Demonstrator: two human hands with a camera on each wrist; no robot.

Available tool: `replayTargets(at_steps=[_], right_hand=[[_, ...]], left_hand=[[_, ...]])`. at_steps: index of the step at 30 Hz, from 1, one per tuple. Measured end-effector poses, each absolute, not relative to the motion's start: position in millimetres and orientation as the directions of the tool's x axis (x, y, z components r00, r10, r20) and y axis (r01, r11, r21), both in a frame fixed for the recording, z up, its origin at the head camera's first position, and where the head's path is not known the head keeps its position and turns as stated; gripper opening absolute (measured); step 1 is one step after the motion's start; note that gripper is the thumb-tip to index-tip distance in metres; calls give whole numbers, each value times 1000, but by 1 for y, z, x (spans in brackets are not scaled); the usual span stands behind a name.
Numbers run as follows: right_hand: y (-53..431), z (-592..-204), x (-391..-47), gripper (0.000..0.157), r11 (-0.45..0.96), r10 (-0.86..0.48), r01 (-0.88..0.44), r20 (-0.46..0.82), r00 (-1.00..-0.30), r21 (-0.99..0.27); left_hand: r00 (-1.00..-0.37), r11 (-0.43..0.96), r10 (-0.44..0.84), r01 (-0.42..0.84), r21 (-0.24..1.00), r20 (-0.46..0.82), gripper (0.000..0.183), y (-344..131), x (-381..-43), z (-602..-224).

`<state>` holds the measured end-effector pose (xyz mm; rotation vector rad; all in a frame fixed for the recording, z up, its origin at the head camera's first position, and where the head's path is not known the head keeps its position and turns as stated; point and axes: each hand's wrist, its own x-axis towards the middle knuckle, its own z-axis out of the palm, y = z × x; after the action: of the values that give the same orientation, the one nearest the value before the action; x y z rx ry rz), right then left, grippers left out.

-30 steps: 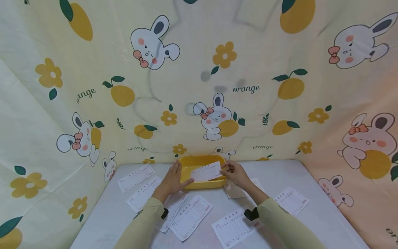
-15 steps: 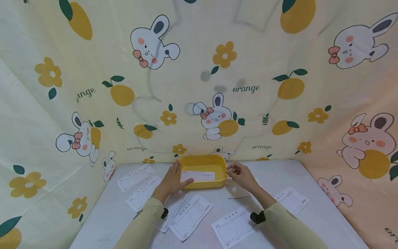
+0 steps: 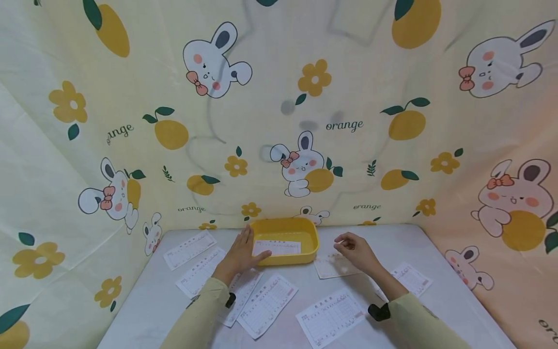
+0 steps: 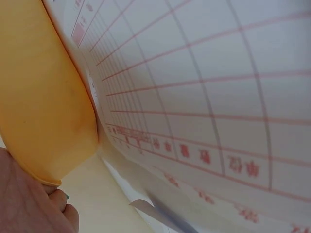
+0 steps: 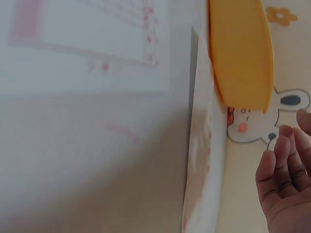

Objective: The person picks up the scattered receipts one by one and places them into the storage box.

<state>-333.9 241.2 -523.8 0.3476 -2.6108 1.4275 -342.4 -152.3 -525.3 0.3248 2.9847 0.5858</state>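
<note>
Yellow tray (image 3: 285, 260) is set at the far side of the white table (image 3: 385, 242), near the printed cloth (image 3: 261, 97); whether the cloth is touched can't be told. One paper slip (image 3: 279, 247) lies inside, printed side up, toward the front wall.

Tray's left end is held by the left hand (image 3: 240, 252): fingers along the outside, thumb over the front rim, so clamped on that corner. Probably done to keep a light tray from sliding; the opening is left unblocked from the right.

Nothing is seen held in the right hand (image 3: 357, 252). It is poised right of the tray, clear of the rim, fingers loosely bent, thumb close to the fingertips. That side is presumably used for handling paper, since no bracing is done there.

Beneath it a back slip (image 3: 333, 266) lies flat, partly covered. Loose slips are spread on both sides: a far-left slip (image 3: 190, 249), a near-left slip (image 3: 268, 306), a front slip (image 3: 331, 317), a far-right slip (image 3: 411, 281), others by the left sleeve (image 3: 198, 312). Spacing likely chosen so that edges can be reached singly.
</note>
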Motion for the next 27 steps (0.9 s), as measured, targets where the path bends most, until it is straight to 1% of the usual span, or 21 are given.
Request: replayTargets(at_steps=[12, 20, 27], right_hand=[[269, -533, -326, 22, 596, -73, -220, 221, -973, -772], [284, -538, -324, 29, 595, -68, -184, 179, -981, -783], [293, -542, -324, 33, 660, -44, -130, 135, -990, -740]], left_hand=[[-976, 905, 210, 173, 388, -53, 116, -152, -342, -525], [-975, 910, 217, 183, 372, -52, 121, -153, -341, -523], [-975, 907, 212, 173, 385, -62, 120, -153, -339, -523]])
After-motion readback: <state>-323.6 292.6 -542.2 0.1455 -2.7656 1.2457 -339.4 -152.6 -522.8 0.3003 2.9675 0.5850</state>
